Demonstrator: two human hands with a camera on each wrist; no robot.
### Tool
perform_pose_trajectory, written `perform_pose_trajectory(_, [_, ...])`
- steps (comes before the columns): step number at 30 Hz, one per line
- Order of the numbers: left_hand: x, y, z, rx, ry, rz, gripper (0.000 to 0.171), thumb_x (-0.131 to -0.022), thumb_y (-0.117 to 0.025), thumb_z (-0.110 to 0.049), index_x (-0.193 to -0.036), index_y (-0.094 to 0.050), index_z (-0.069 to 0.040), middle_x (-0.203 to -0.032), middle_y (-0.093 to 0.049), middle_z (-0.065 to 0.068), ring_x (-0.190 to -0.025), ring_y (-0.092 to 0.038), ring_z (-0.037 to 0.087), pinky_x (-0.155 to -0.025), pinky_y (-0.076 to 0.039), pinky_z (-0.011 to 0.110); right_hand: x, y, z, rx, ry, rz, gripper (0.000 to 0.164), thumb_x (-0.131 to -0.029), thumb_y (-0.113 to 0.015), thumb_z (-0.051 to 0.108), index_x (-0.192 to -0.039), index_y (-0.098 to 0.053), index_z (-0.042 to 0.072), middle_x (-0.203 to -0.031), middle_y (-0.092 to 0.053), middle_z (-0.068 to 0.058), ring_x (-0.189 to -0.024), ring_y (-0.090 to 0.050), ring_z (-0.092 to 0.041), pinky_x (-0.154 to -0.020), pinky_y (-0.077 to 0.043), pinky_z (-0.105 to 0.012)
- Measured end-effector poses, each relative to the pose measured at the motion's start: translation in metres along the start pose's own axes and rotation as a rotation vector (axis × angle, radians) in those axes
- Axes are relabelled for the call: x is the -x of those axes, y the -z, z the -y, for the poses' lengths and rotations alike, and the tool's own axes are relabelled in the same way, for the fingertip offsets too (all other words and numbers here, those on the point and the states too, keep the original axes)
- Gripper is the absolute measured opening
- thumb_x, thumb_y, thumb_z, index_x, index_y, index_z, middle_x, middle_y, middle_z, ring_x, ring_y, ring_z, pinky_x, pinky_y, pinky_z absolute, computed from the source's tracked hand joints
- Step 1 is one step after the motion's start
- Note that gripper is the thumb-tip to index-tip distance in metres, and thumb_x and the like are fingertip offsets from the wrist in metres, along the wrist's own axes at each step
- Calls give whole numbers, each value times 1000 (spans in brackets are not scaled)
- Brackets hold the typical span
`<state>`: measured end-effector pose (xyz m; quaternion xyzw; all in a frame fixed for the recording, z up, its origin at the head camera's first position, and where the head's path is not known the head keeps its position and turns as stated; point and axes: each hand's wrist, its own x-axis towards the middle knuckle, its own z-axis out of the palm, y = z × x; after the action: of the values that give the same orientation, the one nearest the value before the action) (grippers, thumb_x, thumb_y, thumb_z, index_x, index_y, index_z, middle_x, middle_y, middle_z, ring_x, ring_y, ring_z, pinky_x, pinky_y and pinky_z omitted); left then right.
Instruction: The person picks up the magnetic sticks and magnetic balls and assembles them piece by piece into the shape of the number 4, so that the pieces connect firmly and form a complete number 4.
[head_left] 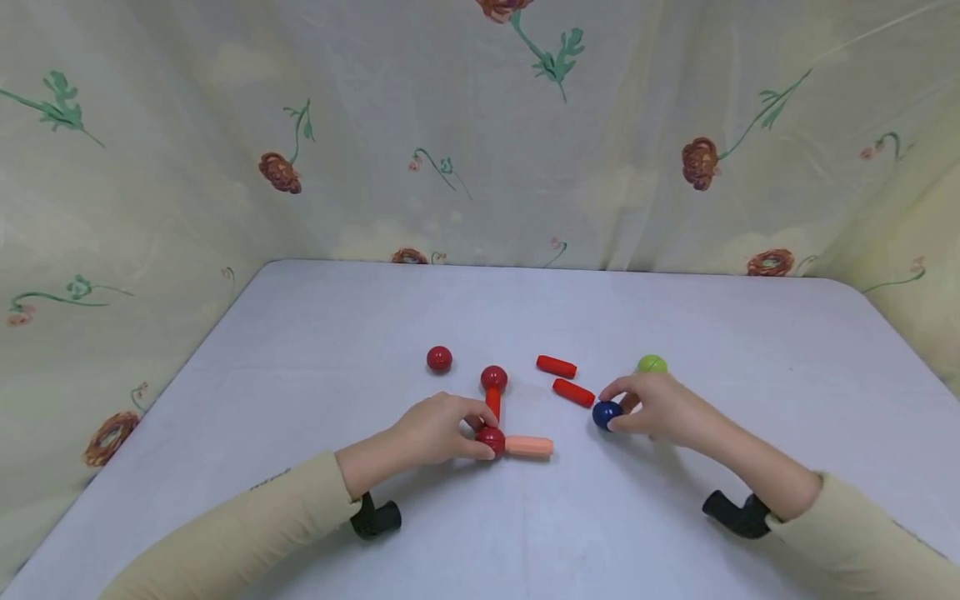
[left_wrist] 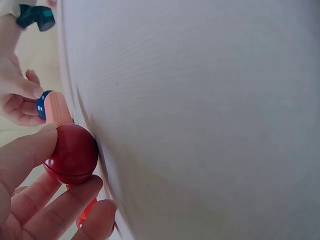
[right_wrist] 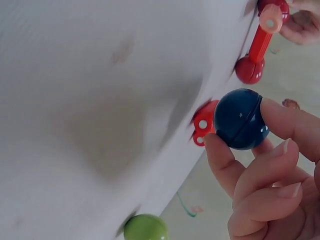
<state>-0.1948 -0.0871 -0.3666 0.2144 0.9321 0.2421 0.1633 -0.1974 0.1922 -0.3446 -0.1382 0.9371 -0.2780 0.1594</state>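
My left hand point(head_left: 442, 429) grips a glossy red ball point(left_wrist: 75, 152) between thumb and fingers. A salmon-pink rod point(head_left: 529, 447) sticks out of that ball to the right, and a red rod point(head_left: 492, 402) runs from it toward the back, ending in a second red ball point(head_left: 494, 377). To the right, my right hand point(head_left: 654, 407) pinches a dark blue ball point(right_wrist: 241, 119) between thumb and fingers, just beyond the pink rod's free end. Small pale holes show on the blue ball in the left wrist view.
A loose red ball point(head_left: 439, 359) lies at the back left of the joined pieces. Two red rods point(head_left: 557, 366) lie between the hands. Behind my right hand sits a lime-green ball point(head_left: 652, 363). A flowered curtain point(head_left: 450, 125) hangs along the table's point(head_left: 360, 308) back edge.
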Motion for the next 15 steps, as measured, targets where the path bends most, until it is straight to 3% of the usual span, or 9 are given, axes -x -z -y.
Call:
perform_pose_trajectory(7, [1, 0, 0, 4, 0, 0, 29, -75, -76, -25, -101, -66, -21, -88, -64, -4, -74, -53, 10, -56, -44, 21, 2, -10, 11, 15, 44, 38, 28, -76, -71, 10, -102, -63, 5, -89, -63, -6, -79, -55, -16, -65, -49, -27])
perform_pose_trajectory(15, [0, -1, 1, -2, -8, -5, 30, -75, -76, -25, -102, -66, -21, -89, -64, -4, -74, -53, 9, -56, -44, 20, -1, -19, 18, -7, 40, 103, 27, -75, -72, 9, -101, -63, 6, -87, -62, -5, -76, -53, -15, -59, -47, -25])
